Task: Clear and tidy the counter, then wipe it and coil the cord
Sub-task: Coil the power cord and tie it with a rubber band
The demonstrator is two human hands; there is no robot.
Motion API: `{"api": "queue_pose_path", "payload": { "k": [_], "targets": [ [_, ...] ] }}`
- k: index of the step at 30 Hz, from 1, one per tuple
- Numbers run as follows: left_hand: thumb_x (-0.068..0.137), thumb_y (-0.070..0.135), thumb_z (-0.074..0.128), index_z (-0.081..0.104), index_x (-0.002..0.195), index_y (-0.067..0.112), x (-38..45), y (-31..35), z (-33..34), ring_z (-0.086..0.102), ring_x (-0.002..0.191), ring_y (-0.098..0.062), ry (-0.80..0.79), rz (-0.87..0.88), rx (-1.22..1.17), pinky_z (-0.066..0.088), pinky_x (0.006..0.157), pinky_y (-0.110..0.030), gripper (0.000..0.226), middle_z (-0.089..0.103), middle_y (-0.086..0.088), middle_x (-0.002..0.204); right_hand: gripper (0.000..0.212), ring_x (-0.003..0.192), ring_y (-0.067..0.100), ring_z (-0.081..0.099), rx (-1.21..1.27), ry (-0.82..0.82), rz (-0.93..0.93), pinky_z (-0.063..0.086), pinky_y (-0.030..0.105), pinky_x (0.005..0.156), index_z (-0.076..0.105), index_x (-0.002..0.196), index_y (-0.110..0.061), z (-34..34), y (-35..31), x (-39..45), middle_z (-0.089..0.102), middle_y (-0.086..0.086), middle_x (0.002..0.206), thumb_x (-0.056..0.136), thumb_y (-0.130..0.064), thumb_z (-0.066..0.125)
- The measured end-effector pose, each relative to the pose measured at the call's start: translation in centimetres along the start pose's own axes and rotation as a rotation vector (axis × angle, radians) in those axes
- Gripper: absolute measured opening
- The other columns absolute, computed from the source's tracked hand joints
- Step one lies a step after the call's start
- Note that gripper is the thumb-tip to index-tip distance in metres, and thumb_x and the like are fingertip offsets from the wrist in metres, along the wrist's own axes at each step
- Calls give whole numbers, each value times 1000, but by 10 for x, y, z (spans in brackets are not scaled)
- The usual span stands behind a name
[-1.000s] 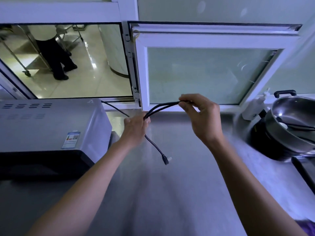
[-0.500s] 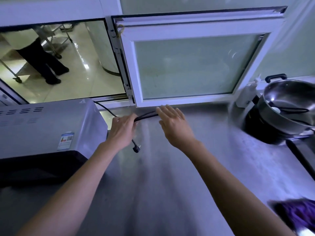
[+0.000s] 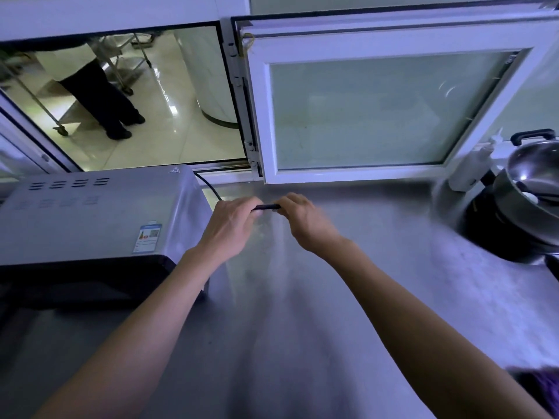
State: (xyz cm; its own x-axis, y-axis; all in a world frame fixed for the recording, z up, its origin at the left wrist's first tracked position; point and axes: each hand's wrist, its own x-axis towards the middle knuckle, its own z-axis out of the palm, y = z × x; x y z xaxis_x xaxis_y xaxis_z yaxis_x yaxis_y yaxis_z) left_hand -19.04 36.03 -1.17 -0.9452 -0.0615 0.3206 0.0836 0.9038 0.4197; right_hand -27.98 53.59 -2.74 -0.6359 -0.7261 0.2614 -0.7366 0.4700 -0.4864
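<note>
Gripping the black cord between both hands' curled fingers, beside the steel pot.

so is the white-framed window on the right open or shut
Open: the white-framed frosted-glass window is swung inward on its left hinges, its lower edge angled out over the grey steel counter.

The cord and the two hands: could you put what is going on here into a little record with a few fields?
cord: black cord, a short bundled stretch showing between the hands; a strand runs back behind the microwave
left hand: left hand grips one end of the bundle
right hand: right hand grips the other end
surface: steel counter, hands low over it
nearby: open window behind, steel pot at right
plug: not visible
</note>
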Motion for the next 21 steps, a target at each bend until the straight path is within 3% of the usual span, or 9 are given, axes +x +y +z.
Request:
{"api": "queue_pose_path", "payload": {
  "k": [3, 6, 10, 15, 18, 21],
  "targets": [
    [102, 19, 53, 53, 89, 9, -3, -10, 2, 48, 52, -22, -9, -40, -63, 36, 46, -34, 16, 51, -5, 64, 18, 88, 28, 49, 32, 65, -11, 39, 37, 69, 64, 103, -3, -5, -1, 6, 56, 12, 94, 103, -12, 48],
    [102, 19, 52, 49, 85, 0, -2, -18, 5, 48, 60, -34, 2, -33, -96, 41, 55, -50, 25, 53, -13, 67, 18, 87, 27, 47, 19, 144, 0, 46, 46, 70, 64, 105, -3, -12, -4, 11, 55, 11, 93, 103, -11, 48],
    [103, 20, 49, 51, 88, -4, 7, -23, 9, 52, 67, -36, 37, -47, -162, 43, 62, -52, 28, 56, -15, 76, 17, 88, 31, 51, 76, 253, 28, 44, 38, 70, 66, 104, -1, -19, -9, 21, 57, 13, 93, 100, -2, 50],
    [103, 21, 50, 50, 91, 0, 23, -34, 12, 59, 66, -32, 19, -119, -288, 49, 58, -33, 24, 55, -15, 81, 19, 78, 20, 48, 212, 374, 144, 34, 22, 67, 69, 101, -3, -25, -8, 29, 56, 8, 89, 99, 0, 51],
    [104, 22, 47, 49, 92, 4, 28, -44, 14, 57, 66, -37, -23, -197, -362, 55, 63, -49, 22, 55, -12, 82, 21, 79, 20, 51, 295, 431, 225, 39, 19, 69, 69, 98, -5, -22, -1, 30, 59, 10, 91, 98, -2, 49],
    [105, 28, 41, 48, 86, 24, 36, -45, 13, 54, 62, -27, 14, -195, -380, 52, 51, -33, 21, 58, 5, 80, 23, 81, 22, 53, 374, 449, 351, 41, 23, 72, 67, 97, -3, -4, -3, 31, 61, 10, 91, 98, 1, 44]
  ]
}}
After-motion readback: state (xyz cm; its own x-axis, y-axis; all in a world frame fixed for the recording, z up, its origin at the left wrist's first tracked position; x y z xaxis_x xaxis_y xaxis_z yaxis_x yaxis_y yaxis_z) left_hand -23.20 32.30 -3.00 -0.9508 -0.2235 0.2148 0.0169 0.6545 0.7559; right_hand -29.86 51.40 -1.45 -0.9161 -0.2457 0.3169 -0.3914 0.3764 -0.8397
